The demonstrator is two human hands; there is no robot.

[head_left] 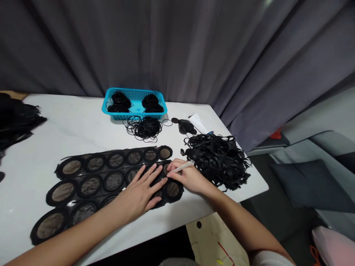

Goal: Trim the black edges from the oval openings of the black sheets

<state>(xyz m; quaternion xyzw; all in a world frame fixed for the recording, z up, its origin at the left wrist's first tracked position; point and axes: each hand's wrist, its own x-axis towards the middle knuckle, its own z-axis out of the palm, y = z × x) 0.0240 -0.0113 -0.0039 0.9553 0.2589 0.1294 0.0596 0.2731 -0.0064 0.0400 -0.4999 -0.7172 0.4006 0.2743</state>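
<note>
While our left hand lies flat on the black ring sheet, fingers spread and grip slack, our right hand pinches a slim white tool at the sheet's right part. We see the sheet on the white table, toward the near edge, with 3 rows of black rings around see-through centers. We log a heap of black scraps right of the sheet. Behind, we have loose thin loops, dark discs, a white slip, and a blue basket holding 4 black bundles.
</note>
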